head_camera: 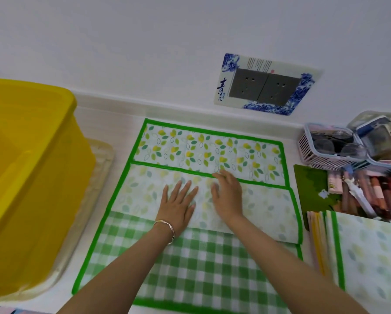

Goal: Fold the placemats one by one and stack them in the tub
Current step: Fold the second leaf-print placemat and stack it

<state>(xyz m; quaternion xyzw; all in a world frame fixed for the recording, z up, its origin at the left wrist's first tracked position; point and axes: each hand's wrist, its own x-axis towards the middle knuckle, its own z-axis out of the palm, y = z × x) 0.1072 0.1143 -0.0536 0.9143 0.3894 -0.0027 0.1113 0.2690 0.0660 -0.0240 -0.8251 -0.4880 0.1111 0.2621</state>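
A leaf-print placemat with a green border lies on the counter, its near half folded over so the pale underside faces up. Under it lies a green checked placemat. My left hand, wearing a bracelet, rests flat with spread fingers on the folded flap. My right hand lies beside it, fingertips at the flap's green edge. The yellow tub stands at the left. More folded placemats lie at the right.
The tub sits on a pale tray. At the right stand a pink basket with dark items and a box of pens and small things. A wall socket with a blue patterned frame is behind.
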